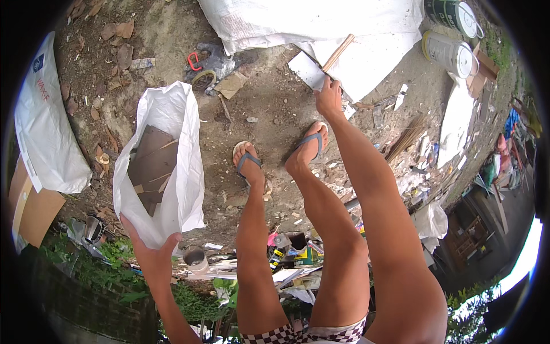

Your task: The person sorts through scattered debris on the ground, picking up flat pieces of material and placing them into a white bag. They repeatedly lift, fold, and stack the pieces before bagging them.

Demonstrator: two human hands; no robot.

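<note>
White woven plastic makes up the closed sack point(48, 120) lying at the far left on the dirt, with a flat brown cardboard piece point(34, 215) just below it. Next comes an open white sack point(166, 166) holding brown cardboard sheets point(150, 166); the left hand point(150, 252) grips its near rim, fingers curled tight around the fabric. In the middle, two feet in grey flip-flops point(281, 155) stand on the bare ground. Right of them the right arm stretches out, and the right hand point(328, 97) pinches a pale flat sheet point(309, 70) lying by a wooden stick point(338, 53) on a big white sack point(321, 26). Two paint cans point(452, 34) lie at the upper right.
</note>
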